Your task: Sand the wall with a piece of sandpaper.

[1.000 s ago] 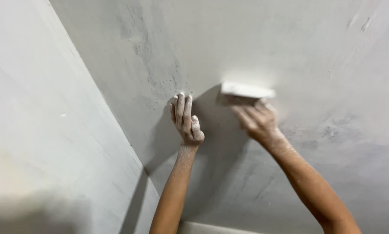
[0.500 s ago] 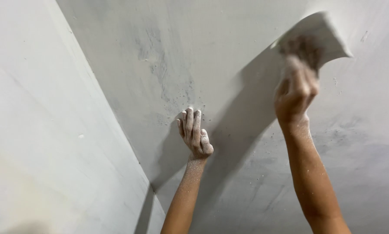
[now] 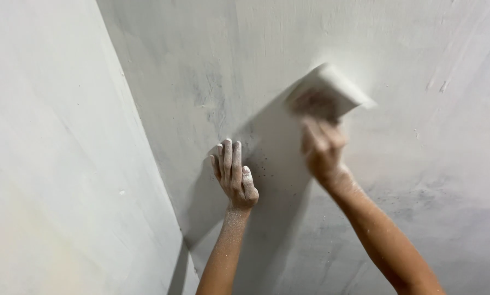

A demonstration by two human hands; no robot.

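Note:
My left hand (image 3: 234,176) lies flat against the grey plastered surface (image 3: 212,65), fingers together and dusted with white powder, holding nothing. My right hand (image 3: 321,145) is blurred with motion and grips a pale rectangular sanding block (image 3: 332,87), which is pressed to the same surface up and to the right of the left hand. Both forearms reach up from the bottom of the view. The block throws a dark shadow between the two hands.
A smoother pale wall (image 3: 48,164) fills the left side and meets the plastered surface along a slanting corner line (image 3: 141,142). Darker patches and small specks (image 3: 419,196) mark the plaster at lower right.
My right hand swept the block up to the far right, then back left and down to its present place. My left hand stayed flat on the surface.

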